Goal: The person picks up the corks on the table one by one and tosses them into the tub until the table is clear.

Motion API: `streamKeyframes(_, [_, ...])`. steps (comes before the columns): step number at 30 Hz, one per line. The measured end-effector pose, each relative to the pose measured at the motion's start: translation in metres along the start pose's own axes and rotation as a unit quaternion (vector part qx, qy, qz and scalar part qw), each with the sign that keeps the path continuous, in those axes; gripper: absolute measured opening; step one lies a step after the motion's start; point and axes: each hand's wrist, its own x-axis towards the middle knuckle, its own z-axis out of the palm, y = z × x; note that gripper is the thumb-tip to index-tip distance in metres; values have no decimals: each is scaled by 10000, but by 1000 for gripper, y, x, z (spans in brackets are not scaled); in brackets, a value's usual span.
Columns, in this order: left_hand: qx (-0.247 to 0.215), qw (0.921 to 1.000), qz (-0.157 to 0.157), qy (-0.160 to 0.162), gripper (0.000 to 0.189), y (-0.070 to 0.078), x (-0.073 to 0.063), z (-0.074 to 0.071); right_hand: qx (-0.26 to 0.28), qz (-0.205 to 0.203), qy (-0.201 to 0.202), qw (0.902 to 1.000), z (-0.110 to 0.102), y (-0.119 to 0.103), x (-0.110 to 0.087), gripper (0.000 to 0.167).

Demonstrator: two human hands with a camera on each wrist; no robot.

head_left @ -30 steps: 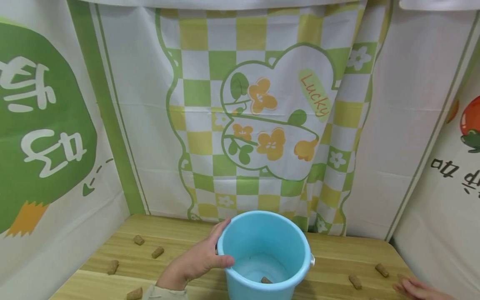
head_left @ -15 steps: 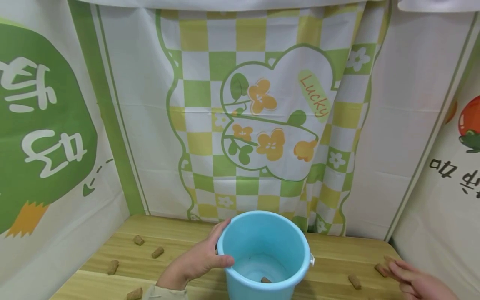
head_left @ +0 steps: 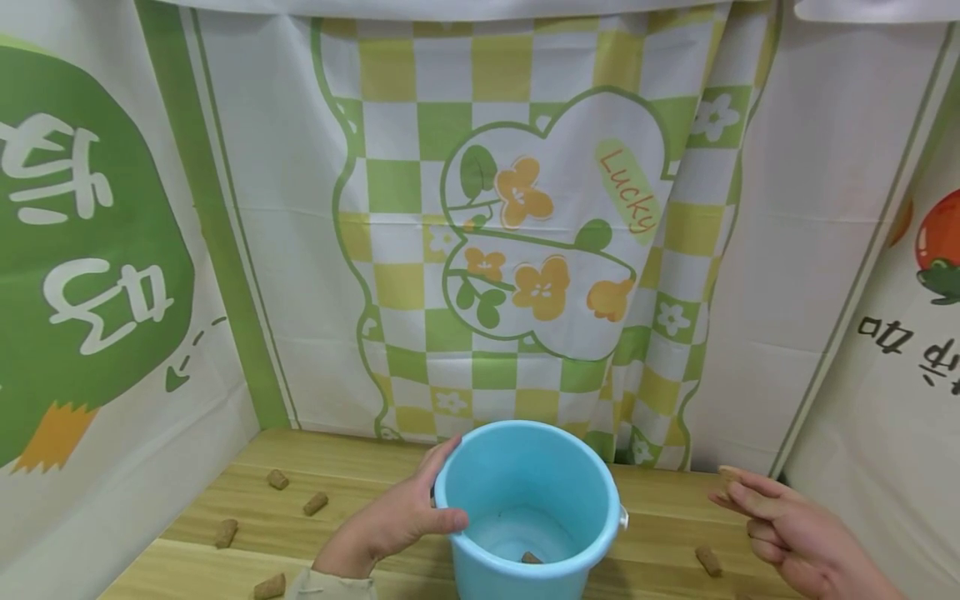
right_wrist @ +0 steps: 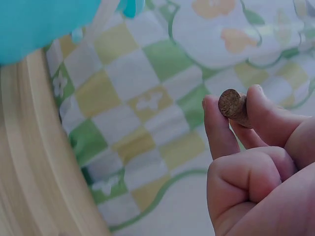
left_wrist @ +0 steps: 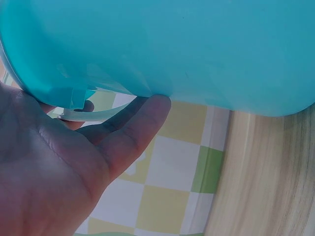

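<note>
A light-blue plastic bucket (head_left: pixel 517 587) stands on the wooden table with its mouth tipped toward the head view. One cork (head_left: pixel 531 559) shows on its bottom. My left hand (head_left: pixel 401 525) holds the bucket's left side, thumb over the rim and fingers along the outer wall. In the left wrist view, the fingers (left_wrist: pixel 135 132) lie against the blue wall beside the bucket's handle (left_wrist: pixel 98 116). Right of the bucket, my right hand (head_left: pixel 798 533) pinches a cork (right_wrist: pixel 233 105) between thumb and fingertips, raised above the table, its other fingers curled.
Several loose corks lie left of the bucket, among them a cork (head_left: pixel 278 480) near the back and another cork (head_left: pixel 270 587) near the front. On the right lies one cork (head_left: pixel 708 561). Behind the table (head_left: pixel 360 458) hangs a checked cloth (head_left: pixel 495 379).
My right hand has come in from the lower right corner and moved up and left with the cork, now covering where another cork lay. The left hand and bucket stay put.
</note>
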Motion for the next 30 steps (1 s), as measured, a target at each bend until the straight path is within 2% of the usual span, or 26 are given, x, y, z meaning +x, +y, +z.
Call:
streamKeyframes(6, [71, 9999, -47, 60, 111, 0, -1, 0, -412, -247, 61, 9988, 25, -7, 7, 28])
streamKeyframes(19, [49, 10000, -13, 45, 111, 2, 0, 0, -574, -783, -45, 9953, 60, -18, 17, 32])
streamKeyframes(30, [0, 10000, 26, 26, 111, 2, -1, 1, -641, -838, 78, 9944, 99, -19, 30, 26])
